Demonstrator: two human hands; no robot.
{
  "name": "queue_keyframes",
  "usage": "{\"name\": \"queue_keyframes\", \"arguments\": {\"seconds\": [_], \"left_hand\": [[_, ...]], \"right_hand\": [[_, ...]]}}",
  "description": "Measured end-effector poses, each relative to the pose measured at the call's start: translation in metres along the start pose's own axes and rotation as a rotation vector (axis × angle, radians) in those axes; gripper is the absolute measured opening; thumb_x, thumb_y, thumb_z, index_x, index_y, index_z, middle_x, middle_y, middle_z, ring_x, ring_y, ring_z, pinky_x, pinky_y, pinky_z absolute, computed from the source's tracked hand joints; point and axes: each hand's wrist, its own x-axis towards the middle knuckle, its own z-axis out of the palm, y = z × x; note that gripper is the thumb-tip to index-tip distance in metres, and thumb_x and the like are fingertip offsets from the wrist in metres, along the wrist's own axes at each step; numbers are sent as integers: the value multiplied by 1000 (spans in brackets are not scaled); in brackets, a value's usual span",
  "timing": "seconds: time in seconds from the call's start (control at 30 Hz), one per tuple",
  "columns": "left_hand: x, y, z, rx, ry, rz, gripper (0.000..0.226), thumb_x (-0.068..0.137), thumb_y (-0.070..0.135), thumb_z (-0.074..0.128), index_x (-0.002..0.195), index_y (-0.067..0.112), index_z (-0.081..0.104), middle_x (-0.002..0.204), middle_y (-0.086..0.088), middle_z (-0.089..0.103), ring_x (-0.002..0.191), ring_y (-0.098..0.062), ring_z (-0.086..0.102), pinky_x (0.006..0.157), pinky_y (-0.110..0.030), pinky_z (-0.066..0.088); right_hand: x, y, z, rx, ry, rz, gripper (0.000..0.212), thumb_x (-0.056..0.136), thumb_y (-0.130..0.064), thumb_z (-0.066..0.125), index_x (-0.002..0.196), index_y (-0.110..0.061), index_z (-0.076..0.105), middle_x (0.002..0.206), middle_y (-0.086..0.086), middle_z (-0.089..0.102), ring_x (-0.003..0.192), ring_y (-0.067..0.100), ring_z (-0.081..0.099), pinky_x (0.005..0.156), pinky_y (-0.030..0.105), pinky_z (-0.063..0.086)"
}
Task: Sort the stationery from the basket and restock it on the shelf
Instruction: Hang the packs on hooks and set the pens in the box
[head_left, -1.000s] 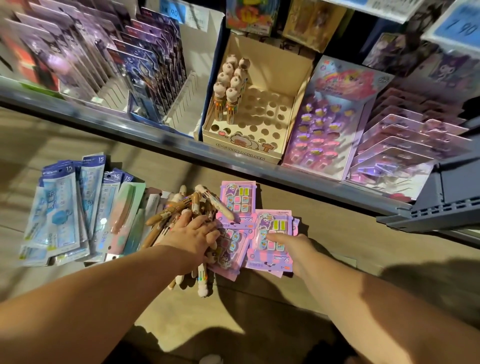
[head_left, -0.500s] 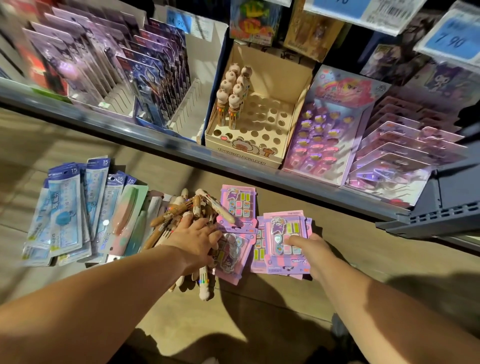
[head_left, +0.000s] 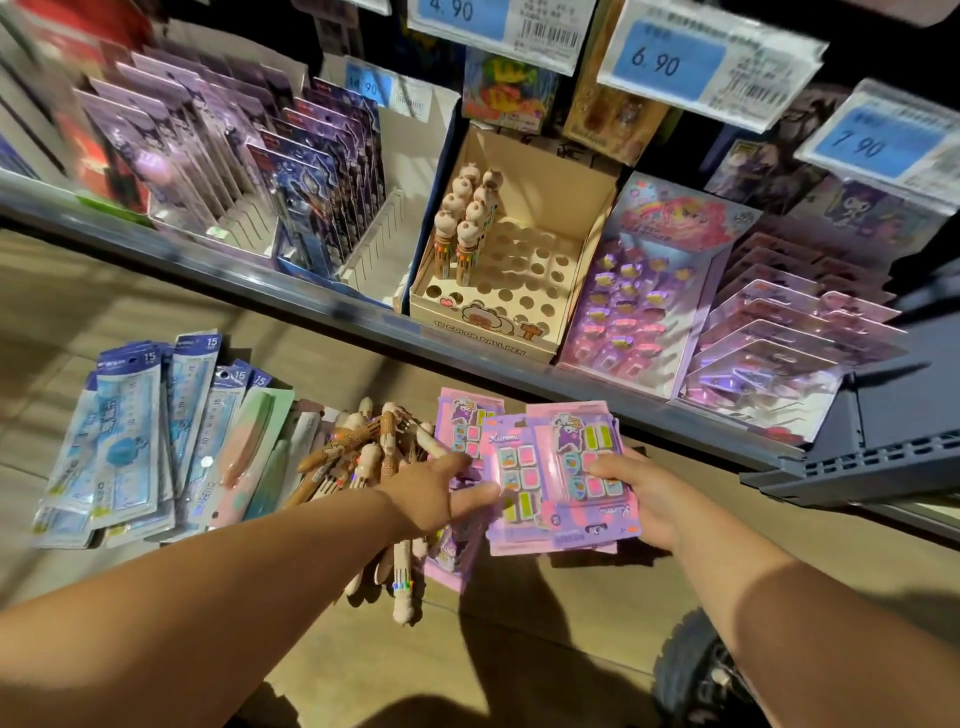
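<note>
The left price tag (head_left: 457, 13) is showing 4.90, the middle price tag (head_left: 657, 62) 6.90, the right price tag (head_left: 860, 143) 7.90. The pen box (head_left: 483, 340) is reading "10 COLOR BALL PEN". The ruler packs (head_left: 197, 345) are bearing "15"; the carded sets (head_left: 587, 462) are carrying "Kuromi".

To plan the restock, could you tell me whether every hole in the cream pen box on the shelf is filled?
No, the pen box holds pens only at its back left; most holes show empty.

Wooden floor (head_left: 571, 623), lower frame, carries blue ruler packs (head_left: 124, 441) at left, a pen pile (head_left: 358, 447) centre, pink card packs (head_left: 451, 558) beside. Shelf (head_left: 311, 304) above carries a holed pen box (head_left: 519, 291).
</note>
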Motion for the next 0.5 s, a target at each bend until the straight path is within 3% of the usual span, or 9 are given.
{"name": "queue_keyframes", "arguments": {"seconds": [0.07,0.13,0.17,0.3,0.4,0.5], "left_hand": [[-3,11,3,-434,-30,52,98,65,86,58,133,18,42,115,-7,68,94,-25,66,87,-42,54],[-10,21,-1,-716,33,71,69,72,68,65,118,21,47,100,-5,71,75,-23,61,66,-32,48],[-11,22,-4,-823,66,66,58,74,58,68,113,22,48,100,-5,71,76,-22,62,64,-29,46],[-11,17,-15,-937,102,97,59,73,37,81,120,16,52,104,-9,74,88,-24,73,76,-38,57],[-11,12,-18,-986,168,97,46,72,40,81,107,19,60,97,-10,75,86,-27,73,81,-44,59],[-14,3,-23,-1061,165,114,44,70,37,73,108,18,62,101,-14,75,86,-30,73,72,-39,60]], "right_hand": [[3,-4,18,16,-38,-25,48,70,-12,74,116,-11,59,110,20,70,96,34,70,91,53,51],[7,-5,38,48,-66,-65,56,69,-14,77,121,-10,57,110,20,70,97,34,70,88,51,53],[9,-6,47,57,-80,-88,57,69,-15,77,123,-11,57,111,19,70,99,34,69,88,50,53],[13,-9,86,69,-70,-143,48,73,-20,74,118,-19,57,104,13,72,96,33,70,86,49,54],[18,-9,107,65,-21,-155,52,81,-26,72,126,-18,48,107,15,71,91,32,72,76,44,58],[23,-10,118,11,-7,-178,55,84,-25,72,130,-21,41,112,15,68,91,31,72,75,43,59]]}}
